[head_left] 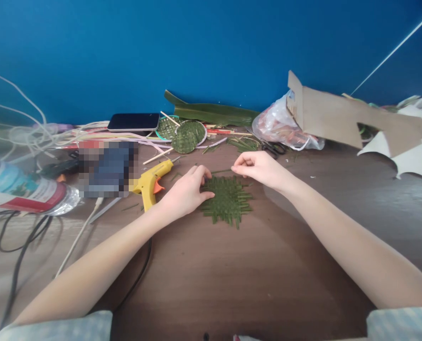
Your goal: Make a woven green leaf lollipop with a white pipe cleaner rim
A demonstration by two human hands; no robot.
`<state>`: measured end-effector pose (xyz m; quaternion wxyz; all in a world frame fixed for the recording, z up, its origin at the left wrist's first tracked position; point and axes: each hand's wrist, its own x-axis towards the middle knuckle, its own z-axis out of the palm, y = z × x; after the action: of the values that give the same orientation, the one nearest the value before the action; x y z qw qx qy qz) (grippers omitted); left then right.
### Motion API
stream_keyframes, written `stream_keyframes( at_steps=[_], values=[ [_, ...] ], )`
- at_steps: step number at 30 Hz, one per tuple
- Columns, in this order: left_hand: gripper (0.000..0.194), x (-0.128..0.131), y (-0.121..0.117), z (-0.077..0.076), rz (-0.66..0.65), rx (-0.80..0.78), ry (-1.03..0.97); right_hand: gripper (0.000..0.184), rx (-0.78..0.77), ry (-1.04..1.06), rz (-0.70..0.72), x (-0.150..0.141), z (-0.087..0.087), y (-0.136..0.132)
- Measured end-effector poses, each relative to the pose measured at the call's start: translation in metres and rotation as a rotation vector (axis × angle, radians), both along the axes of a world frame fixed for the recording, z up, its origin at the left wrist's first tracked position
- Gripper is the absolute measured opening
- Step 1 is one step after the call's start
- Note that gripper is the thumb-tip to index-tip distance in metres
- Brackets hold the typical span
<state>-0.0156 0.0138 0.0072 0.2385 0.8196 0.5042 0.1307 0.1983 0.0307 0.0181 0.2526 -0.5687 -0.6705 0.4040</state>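
Observation:
A small mat of woven green leaf strips lies flat on the table, strip ends sticking out around it. My left hand is at its left side, thumb on the edge and curved fingers at the upper left corner, holding it down. Just beyond the mat's far edge runs a thin green leaf strip. My right hand pinches this strip's right end between thumb and fingertips. Whether the left fingertips touch the strip's other end cannot be made out.
Left of the mat lies a yellow glue gun, with a blurred-out dark object and a plastic bottle farther left. Along the blue wall are a phone, round woven pieces, a long leaf, scissors, a plastic bag and cardboard.

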Motion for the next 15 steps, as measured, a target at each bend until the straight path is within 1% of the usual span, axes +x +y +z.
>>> stream_keyframes(
  at_steps=[3, 5, 9, 15],
  values=[
    [0.031, 0.0002, -0.0007, 0.0005, -0.002, -0.004, -0.004, 0.023, 0.003, -0.050, 0.010, -0.0015, 0.0013, -0.0018],
    [0.031, 0.0005, -0.0013, 0.0012, -0.002, -0.009, -0.004, 0.024, 0.032, -0.065, 0.010, -0.0032, 0.0018, -0.0030],
    [0.030, 0.0007, -0.0019, 0.0021, -0.009, -0.012, -0.008, 0.022, 0.097, -0.029, -0.033, -0.0073, 0.0010, -0.0051],
    [0.028, 0.0013, -0.0024, 0.0031, -0.010, 0.000, -0.003, 0.022, 0.093, 0.014, 0.036, -0.0094, -0.0029, -0.0061]
  ],
)
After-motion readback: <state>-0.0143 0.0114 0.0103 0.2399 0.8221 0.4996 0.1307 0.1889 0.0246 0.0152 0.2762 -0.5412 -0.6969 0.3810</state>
